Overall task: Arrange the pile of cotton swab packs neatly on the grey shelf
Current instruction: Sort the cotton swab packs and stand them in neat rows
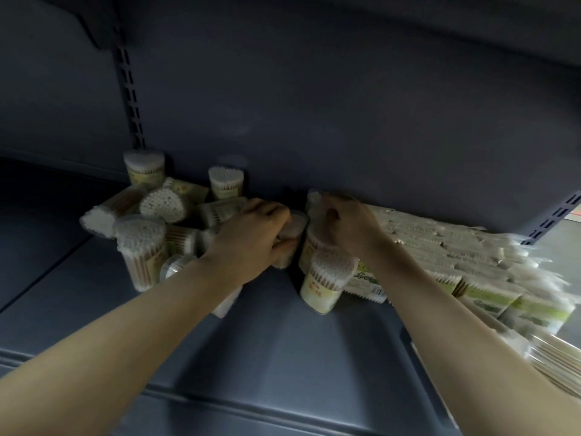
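Shelf (276, 335), grey, is carrying everything, so places below are given relative to the upright pack (325, 283) standing front-centre w/ swab tips up.

Far left of it, a loose pile of cotton swab packs (147, 212) is lying jumbled: some tubs standing, e.g. one at the back wall (144, 168), others tipped on their sides, tips facing out. Pile is looking mostly unsorted, so the task seems early to mid-way.

Just left of the upright pack, the left hand (251, 234) is curling its fingers round a pack (290, 237) and holding it close beside the row, apparently bringing it in from the pile.

Directly behind the upright pack, the right hand (345, 225) is bending its fingers over another tub (312, 240), seemingly steadying or nudging it toward the back; how firmly it's gripping, can't tell.

Right of the upright pack, flat bagged swab packs (456, 256) are lying in overlapping rows out to the shelf edge.

Step in hand, prob.: seating the left-hand pack upright next to the standing ones. Next move is calling for setting it down tips-up, touching its neighbour, w/o knocking the front tub over.
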Action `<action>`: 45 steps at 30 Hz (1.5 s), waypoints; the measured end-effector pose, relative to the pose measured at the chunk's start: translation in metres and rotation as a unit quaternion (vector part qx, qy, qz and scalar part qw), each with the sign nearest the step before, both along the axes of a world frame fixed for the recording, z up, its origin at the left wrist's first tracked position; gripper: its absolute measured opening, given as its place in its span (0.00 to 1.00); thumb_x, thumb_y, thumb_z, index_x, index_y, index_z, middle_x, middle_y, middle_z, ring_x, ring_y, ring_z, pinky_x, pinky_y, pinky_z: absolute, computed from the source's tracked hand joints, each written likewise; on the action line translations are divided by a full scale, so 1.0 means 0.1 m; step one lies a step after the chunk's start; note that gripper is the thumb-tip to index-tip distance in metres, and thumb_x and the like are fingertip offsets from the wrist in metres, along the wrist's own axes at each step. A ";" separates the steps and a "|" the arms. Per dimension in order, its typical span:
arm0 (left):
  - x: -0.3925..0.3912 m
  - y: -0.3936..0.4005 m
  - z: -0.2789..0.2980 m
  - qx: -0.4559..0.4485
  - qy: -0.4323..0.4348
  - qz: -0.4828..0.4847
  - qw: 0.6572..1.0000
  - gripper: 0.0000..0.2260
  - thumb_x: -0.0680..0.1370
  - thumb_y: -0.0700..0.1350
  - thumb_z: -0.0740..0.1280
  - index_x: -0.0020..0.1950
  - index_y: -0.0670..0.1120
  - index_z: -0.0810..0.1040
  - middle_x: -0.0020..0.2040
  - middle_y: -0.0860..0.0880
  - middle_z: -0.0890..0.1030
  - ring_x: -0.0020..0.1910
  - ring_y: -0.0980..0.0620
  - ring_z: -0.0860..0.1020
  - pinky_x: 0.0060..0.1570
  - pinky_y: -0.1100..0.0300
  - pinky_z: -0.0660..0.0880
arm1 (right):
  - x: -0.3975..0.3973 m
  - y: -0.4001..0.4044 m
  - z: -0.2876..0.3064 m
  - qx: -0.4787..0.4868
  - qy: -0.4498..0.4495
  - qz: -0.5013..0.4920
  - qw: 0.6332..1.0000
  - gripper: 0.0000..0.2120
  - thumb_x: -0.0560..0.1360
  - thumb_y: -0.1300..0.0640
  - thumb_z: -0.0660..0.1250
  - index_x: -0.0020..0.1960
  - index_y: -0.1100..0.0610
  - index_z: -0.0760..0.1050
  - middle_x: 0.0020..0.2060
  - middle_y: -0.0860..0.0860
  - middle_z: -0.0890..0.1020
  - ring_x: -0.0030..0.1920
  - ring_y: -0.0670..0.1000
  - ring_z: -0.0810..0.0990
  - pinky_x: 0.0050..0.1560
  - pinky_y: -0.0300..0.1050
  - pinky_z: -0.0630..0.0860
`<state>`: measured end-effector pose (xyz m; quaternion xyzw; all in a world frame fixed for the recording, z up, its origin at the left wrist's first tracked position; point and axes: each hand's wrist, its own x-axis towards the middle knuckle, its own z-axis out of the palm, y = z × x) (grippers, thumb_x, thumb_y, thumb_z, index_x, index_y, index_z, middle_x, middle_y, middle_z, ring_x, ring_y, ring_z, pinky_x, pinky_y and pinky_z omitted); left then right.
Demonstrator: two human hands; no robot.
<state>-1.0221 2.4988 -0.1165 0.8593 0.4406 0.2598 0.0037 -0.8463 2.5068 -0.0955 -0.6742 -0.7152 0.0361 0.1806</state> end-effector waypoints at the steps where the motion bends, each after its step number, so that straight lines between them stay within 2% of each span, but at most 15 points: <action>1: 0.01 0.02 0.00 0.001 -0.005 -0.006 1.000 0.14 0.74 0.45 0.68 0.56 0.38 0.75 0.59 0.43 0.77 0.59 0.43 0.72 0.52 0.52 0.70 | 0.00 -0.01 0.00 0.000 -0.003 -0.001 1.000 0.19 0.78 0.63 0.54 0.68 0.58 0.69 0.67 0.56 0.70 0.67 0.58 0.67 0.63 0.42 0.62; 4: 0.05 0.08 0.02 0.001 -0.018 -0.003 1.000 0.12 0.73 0.41 0.68 0.54 0.36 0.76 0.55 0.40 0.78 0.55 0.39 0.74 0.49 0.48 0.73 | -0.02 -0.02 0.00 0.009 0.000 -0.001 1.000 0.19 0.78 0.62 0.54 0.68 0.57 0.69 0.68 0.55 0.70 0.67 0.58 0.67 0.64 0.43 0.62; 9: 0.12 0.20 0.01 -0.002 0.005 0.034 0.999 0.14 0.77 0.43 0.63 0.61 0.40 0.72 0.60 0.42 0.75 0.61 0.44 0.69 0.52 0.52 0.69 | -0.03 -0.04 0.00 0.017 0.008 -0.004 1.000 0.18 0.79 0.61 0.53 0.67 0.59 0.69 0.68 0.56 0.70 0.67 0.57 0.67 0.63 0.41 0.61; 13: 0.16 0.30 0.00 -0.007 0.017 0.062 0.998 0.14 0.78 0.42 0.62 0.63 0.40 0.70 0.60 0.40 0.75 0.61 0.43 0.70 0.48 0.52 0.69 | -0.04 -0.02 -0.01 0.011 0.007 -0.009 1.000 0.18 0.78 0.61 0.54 0.66 0.59 0.71 0.67 0.55 0.70 0.67 0.58 0.67 0.62 0.43 0.63; 17: 0.20 0.40 -0.02 -0.019 0.032 0.071 0.997 0.19 0.77 0.42 0.63 0.67 0.41 0.67 0.62 0.41 0.73 0.63 0.43 0.69 0.51 0.52 0.70 | -0.03 -0.02 -0.01 0.006 0.007 -0.015 1.000 0.18 0.78 0.60 0.54 0.65 0.59 0.71 0.67 0.54 0.71 0.67 0.57 0.67 0.64 0.44 0.65; 22: 0.24 0.47 -0.02 -0.023 0.010 0.067 0.997 0.16 0.77 0.40 0.63 0.65 0.40 0.69 0.61 0.40 0.74 0.62 0.41 0.71 0.51 0.48 0.72 | -0.05 -0.04 0.00 0.011 0.007 -0.012 1.000 0.18 0.78 0.58 0.54 0.65 0.58 0.72 0.67 0.54 0.71 0.67 0.57 0.68 0.64 0.44 0.65; 35: 0.30 0.53 -0.02 -0.033 -0.007 0.065 0.997 0.14 0.77 0.39 0.63 0.62 0.40 0.71 0.61 0.40 0.75 0.58 0.40 0.73 0.48 0.49 0.72 | -0.05 -0.03 0.01 0.003 -0.016 -0.025 1.000 0.18 0.78 0.58 0.54 0.65 0.58 0.72 0.67 0.53 0.71 0.66 0.57 0.69 0.62 0.45 0.67; 39: 0.24 0.51 0.00 -0.036 -0.006 0.045 0.998 0.17 0.76 0.42 0.63 0.64 0.39 0.71 0.64 0.40 0.73 0.63 0.41 0.69 0.55 0.49 0.71 | -0.05 -0.06 0.04 -0.003 -0.010 -0.031 0.999 0.17 0.78 0.59 0.55 0.65 0.58 0.70 0.66 0.55 0.71 0.65 0.58 0.69 0.61 0.46 0.67; 42: 0.14 0.44 0.04 -0.010 0.005 0.026 1.000 0.23 0.73 0.40 0.66 0.68 0.40 0.69 0.68 0.40 0.70 0.66 0.39 0.66 0.62 0.47 0.68 | -0.08 -0.10 0.09 0.023 -0.001 -0.022 0.999 0.19 0.75 0.63 0.57 0.66 0.57 0.70 0.65 0.57 0.72 0.64 0.59 0.69 0.58 0.48 0.69; 45: 0.03 0.31 0.08 0.022 -0.030 0.019 0.999 0.22 0.70 0.37 0.68 0.64 0.39 0.72 0.62 0.37 0.74 0.60 0.35 0.71 0.55 0.46 0.71 | -0.14 -0.18 0.14 0.061 0.020 -0.021 0.998 0.18 0.72 0.65 0.59 0.61 0.59 0.74 0.60 0.60 0.75 0.60 0.61 0.72 0.54 0.48 0.69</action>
